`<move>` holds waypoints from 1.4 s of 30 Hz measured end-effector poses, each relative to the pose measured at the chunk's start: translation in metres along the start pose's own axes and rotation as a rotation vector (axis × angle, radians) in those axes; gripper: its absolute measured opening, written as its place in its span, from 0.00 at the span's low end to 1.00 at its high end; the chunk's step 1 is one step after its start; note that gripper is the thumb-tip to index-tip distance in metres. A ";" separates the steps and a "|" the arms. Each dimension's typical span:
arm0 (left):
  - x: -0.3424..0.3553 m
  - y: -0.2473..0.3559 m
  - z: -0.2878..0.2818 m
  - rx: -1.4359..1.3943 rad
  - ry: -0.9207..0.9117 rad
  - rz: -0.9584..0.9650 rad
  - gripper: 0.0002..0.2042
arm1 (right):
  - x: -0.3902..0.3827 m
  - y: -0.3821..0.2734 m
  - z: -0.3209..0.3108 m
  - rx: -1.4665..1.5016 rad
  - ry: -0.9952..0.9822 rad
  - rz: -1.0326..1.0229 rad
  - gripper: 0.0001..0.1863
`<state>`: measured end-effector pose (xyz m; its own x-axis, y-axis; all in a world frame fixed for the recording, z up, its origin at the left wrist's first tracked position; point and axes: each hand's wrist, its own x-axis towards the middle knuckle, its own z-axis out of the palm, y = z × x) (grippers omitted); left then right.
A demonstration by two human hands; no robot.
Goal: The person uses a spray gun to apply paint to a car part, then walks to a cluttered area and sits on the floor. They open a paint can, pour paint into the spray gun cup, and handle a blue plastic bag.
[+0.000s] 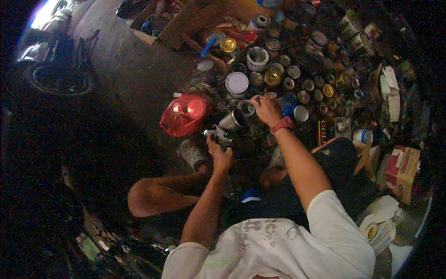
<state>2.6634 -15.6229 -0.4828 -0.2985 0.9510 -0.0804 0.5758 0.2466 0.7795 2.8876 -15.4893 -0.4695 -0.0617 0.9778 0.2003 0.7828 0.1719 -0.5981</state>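
My left hand (220, 153) is wrapped round a metal spray gun (217, 135). A silver metal cup (231, 120) sits at the gun's far side, tilted; whether it is joined to the gun cannot be made out. My right hand (268, 110), with a red watch on the wrist, reaches further forward. Its fingers are drawn together in a pinch beside a clear round jar (246, 108); anything between them is too small to tell. A red plastic bag (186, 115), tied up and bulging, lies left of the cup. Behind the jar stands a can with a white lid (237, 83).
Many cans crowd the floor ahead and to the right, among them an open white tub (257, 58) and a yellow-topped can (272, 78). A cardboard box (155, 23) stands at the back. On the right lies a red and tan carton (402, 173). A bicycle wheel (60, 79) is far left.
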 end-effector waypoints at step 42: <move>-0.059 0.041 0.024 -0.411 -0.149 -0.177 0.27 | -0.087 0.043 -0.008 0.101 -0.089 0.076 0.13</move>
<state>2.7228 -15.6645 -0.4614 -0.2350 0.9248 -0.2991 0.1677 0.3417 0.9247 2.9314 -15.5676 -0.5060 -0.0629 0.9944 0.0847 0.7211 0.1039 -0.6850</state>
